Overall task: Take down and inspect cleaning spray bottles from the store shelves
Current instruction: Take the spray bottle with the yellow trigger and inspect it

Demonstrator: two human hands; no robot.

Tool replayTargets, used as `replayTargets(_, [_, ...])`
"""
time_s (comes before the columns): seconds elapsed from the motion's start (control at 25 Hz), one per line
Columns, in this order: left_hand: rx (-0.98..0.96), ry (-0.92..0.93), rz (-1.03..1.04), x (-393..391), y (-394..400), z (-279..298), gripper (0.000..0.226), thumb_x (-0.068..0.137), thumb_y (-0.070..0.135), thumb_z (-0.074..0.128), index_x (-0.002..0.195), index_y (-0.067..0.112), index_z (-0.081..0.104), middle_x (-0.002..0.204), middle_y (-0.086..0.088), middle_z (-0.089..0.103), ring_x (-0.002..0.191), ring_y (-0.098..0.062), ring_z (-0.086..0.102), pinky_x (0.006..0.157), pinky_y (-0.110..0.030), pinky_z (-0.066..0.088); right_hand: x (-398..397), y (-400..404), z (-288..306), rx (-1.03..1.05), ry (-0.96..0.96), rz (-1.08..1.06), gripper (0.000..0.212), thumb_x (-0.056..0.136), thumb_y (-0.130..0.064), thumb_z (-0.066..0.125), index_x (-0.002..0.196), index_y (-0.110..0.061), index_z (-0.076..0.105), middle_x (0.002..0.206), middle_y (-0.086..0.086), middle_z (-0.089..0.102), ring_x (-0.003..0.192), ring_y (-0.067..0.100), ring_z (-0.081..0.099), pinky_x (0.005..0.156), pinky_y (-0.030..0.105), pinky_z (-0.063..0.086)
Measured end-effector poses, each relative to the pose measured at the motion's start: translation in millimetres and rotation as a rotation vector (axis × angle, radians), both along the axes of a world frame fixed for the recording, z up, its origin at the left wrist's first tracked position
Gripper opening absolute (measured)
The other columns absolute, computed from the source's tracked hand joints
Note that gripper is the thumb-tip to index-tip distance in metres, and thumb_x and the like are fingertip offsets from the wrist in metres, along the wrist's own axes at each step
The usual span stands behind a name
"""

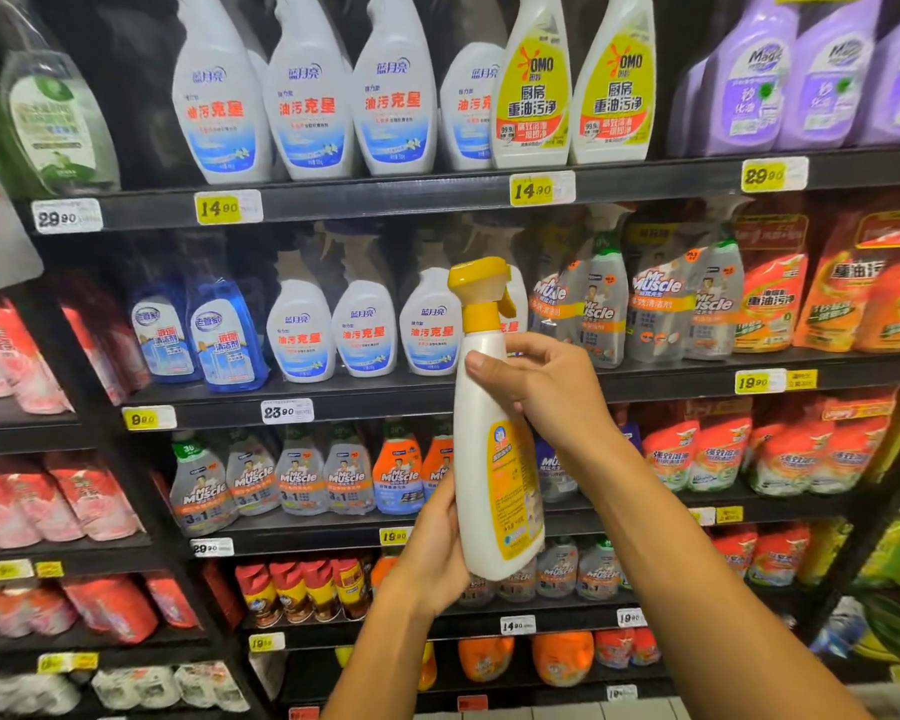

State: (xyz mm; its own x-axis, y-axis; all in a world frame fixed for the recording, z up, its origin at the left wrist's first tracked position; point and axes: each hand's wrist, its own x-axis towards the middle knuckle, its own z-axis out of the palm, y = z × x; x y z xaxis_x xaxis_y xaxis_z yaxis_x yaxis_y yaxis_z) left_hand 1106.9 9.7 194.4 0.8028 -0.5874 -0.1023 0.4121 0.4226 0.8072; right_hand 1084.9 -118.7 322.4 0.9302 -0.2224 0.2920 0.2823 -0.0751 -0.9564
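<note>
Far left of the shelves: red and pink refill pouches (17, 356) lean in rows on the lower levels; a green-labelled clear bottle (55, 122) stands at the left end of the top shelf (385, 197).
Top shelf, left to right: white sprayers with blue labels (307, 103), two white bottles with yellow labels (533, 96), then purple bottles (749, 85) at the right end.
Second shelf, left part: two blue bottles (224, 337), then small white sprayers (365, 335).
My left hand (432, 553): cupped under the lower left side of the spray bottle (492, 449), palm and fingers pressed against its base.
Spray bottle: white body, yellow trigger head (481, 291), yellow label on its right face; upright and off the shelves, held in front of the second and third levels, near their middle.
My right hand (536, 387): wrapped round the bottle's neck just below the yellow collar, thumb across the front, fingers curled behind.
Right of the bottle: grey Mr Muscle sprayers (655, 298) on the second shelf, orange pouches (772, 304) toward its right end.
Shelf edges: yellow and white price tags (541, 189) clipped along each front lip.
</note>
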Motion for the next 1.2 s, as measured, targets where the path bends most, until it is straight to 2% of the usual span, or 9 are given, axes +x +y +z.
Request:
replayTargets(0.16, [-0.018, -0.015, -0.038, -1, -1, -3, 0.046, 0.099, 0.042, 0.039, 0.132, 0.017, 0.061, 0.134, -0.017, 0.061, 0.124, -0.034, 0.058, 0.107, -0.059, 0.04, 0, 0, 0, -0.113, 0.042, -0.11, 0.035, 0.069, -0.044, 0.085, 0.095, -0.03, 0.066, 0.077, -0.013, 0.076, 0.073, 0.012, 0.075, 0.075, 0.045, 0.062])
replayTargets(0.44, [-0.007, -0.02, -0.073, -1, 0, -5, 0.051, 0.099, 0.044, 0.04, 0.14, 0.016, 0.051, 0.139, -0.02, 0.056, 0.13, -0.042, 0.05, 0.108, -0.071, 0.029, -3, -2, 0, -0.079, 0.02, -0.076, 0.034, 0.071, -0.038, 0.085, 0.096, -0.025, 0.065, 0.077, -0.008, 0.076, 0.072, 0.013, 0.075, 0.072, 0.039, 0.062])
replayTargets(0.56, [0.026, -0.101, -0.04, -2, 2, -2, 0.05, 0.098, 0.048, 0.042, 0.138, 0.021, 0.055, 0.137, -0.014, 0.059, 0.128, -0.034, 0.054, 0.108, -0.063, 0.037, -4, -5, -2, -0.017, -0.005, -0.024, 0.031, 0.075, -0.032, 0.083, 0.1, -0.021, 0.067, 0.082, -0.004, 0.077, 0.076, 0.014, 0.075, 0.064, 0.028, 0.06])
replayTargets(0.68, [0.132, -0.184, 0.011, -4, 0, 4, 0.049, 0.091, 0.058, 0.049, 0.131, 0.032, 0.059, 0.13, -0.002, 0.065, 0.123, -0.02, 0.06, 0.094, -0.04, 0.054, -4, -13, -3, 0.072, -0.018, 0.109, 0.025, 0.083, -0.02, 0.076, 0.107, -0.019, 0.069, 0.091, -0.003, 0.078, 0.084, 0.011, 0.075, 0.065, 0.02, 0.057])
replayTargets(0.76, [0.149, -0.219, 0.022, -4, 4, 6, 0.069, 0.077, 0.068, 0.062, 0.135, 0.032, 0.051, 0.129, 0.006, 0.066, 0.122, -0.014, 0.06, 0.088, -0.029, 0.056, -3, -18, -3, 0.076, -0.043, 0.19, 0.025, 0.086, -0.013, 0.071, 0.111, -0.017, 0.068, 0.097, -0.001, 0.078, 0.091, 0.012, 0.073, 0.071, 0.021, 0.056])
replayTargets(0.88, [0.299, -0.476, 0.032, 1, 13, 1, 0.107, 0.056, 0.066, 0.081, 0.146, 0.038, 0.031, 0.144, 0.01, 0.051, 0.129, -0.009, 0.052, 0.101, -0.036, 0.05, -4, -20, -6, 0.051, -0.104, 0.27, 0.03, 0.088, -0.006, 0.065, 0.116, -0.013, 0.064, 0.106, 0.002, 0.075, 0.097, 0.011, 0.07, 0.081, 0.023, 0.054])
replayTargets(1.0, [0.514, -0.737, 0.168, 15, 6, -5, 0.104, 0.065, 0.042, 0.085, 0.146, 0.05, 0.02, 0.14, 0.011, 0.046, 0.12, -0.007, 0.054, 0.091, -0.033, 0.056, -9, -17, -11, -0.042, -0.133, 0.364, 0.043, 0.09, 0.003, 0.061, 0.13, -0.011, 0.054, 0.124, 0.007, 0.066, 0.111, 0.01, 0.065, 0.096, 0.029, 0.052])
replayTargets(1.08, [0.495, -0.847, 0.255, 33, -2, -14, 0.093, 0.069, 0.02, 0.078, 0.145, 0.031, 0.026, 0.127, 0.0, 0.051, 0.11, -0.014, 0.057, 0.081, -0.022, 0.054, -15, -13, -16, -0.191, -0.128, 0.436, 0.05, 0.088, -0.004, 0.068, 0.134, -0.012, 0.052, 0.127, 0.0, 0.064, 0.116, 0.01, 0.062, 0.102, 0.03, 0.049])
replayTargets(1.2, [0.63, -0.917, 0.31, 63, -6, -21, 0.07, 0.065, 0.018, 0.074, 0.125, 0.007, 0.04, 0.11, -0.01, 0.052, 0.1, -0.019, 0.054, 0.074, -0.022, 0.05, -24, -5, -23, -0.353, -0.154, 0.374, 0.046, 0.079, -0.015, 0.076, 0.123, -0.011, 0.063, 0.121, 0.001, 0.069, 0.115, 0.016, 0.063, 0.101, 0.031, 0.05])
